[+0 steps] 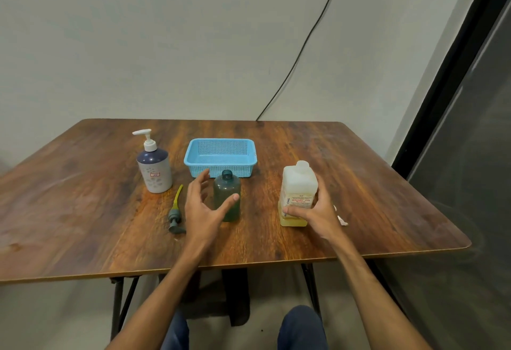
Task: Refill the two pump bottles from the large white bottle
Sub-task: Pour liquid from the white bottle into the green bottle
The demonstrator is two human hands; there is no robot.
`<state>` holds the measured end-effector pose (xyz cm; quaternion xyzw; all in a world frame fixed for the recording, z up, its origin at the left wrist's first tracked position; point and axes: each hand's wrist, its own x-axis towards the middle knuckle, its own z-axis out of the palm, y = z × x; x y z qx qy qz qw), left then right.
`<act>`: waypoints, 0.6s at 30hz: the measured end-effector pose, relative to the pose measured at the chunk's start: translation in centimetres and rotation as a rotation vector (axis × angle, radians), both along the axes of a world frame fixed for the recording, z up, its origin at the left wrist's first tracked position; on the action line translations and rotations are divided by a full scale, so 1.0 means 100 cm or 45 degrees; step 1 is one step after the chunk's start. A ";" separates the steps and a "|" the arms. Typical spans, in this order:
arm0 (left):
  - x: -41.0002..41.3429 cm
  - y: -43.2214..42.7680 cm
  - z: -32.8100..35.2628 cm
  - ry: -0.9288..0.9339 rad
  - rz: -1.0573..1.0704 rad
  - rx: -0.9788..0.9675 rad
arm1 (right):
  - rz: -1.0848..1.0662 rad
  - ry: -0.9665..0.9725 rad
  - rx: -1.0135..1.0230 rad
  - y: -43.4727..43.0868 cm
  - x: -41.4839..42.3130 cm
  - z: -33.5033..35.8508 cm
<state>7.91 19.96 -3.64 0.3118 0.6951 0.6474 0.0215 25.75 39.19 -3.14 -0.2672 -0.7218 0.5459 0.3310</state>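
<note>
Dark-trousered knees point(301, 324) are seen below the surface point(83, 211). The left hand point(203, 208) is spread beside the uncapped green bottle point(228, 186); the large white bottle point(297, 183), standing right of it, is gripped by the right hand point(318, 214).

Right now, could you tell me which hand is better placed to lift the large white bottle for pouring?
The right hand: it grips the large white bottle around its lower half. The left hand is open beside the uncapped green bottle, probably better placed to steady it.
</note>
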 end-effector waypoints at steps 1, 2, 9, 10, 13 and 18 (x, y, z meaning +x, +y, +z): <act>-0.001 0.001 -0.002 -0.014 -0.020 -0.039 | -0.006 -0.020 -0.006 0.000 -0.001 -0.001; -0.002 0.003 -0.003 -0.026 -0.037 -0.075 | -0.011 -0.033 -0.009 0.000 -0.002 -0.002; -0.010 0.008 -0.006 -0.104 -0.172 -0.213 | -0.029 -0.051 -0.022 0.003 -0.004 -0.005; -0.011 0.008 -0.006 -0.097 -0.176 -0.215 | -0.034 -0.048 -0.021 0.004 -0.004 -0.005; -0.012 0.008 -0.006 -0.083 -0.184 -0.218 | -0.051 -0.042 -0.008 0.006 -0.005 -0.003; -0.013 0.008 -0.005 -0.083 -0.184 -0.222 | -0.065 -0.037 -0.007 0.006 -0.008 -0.003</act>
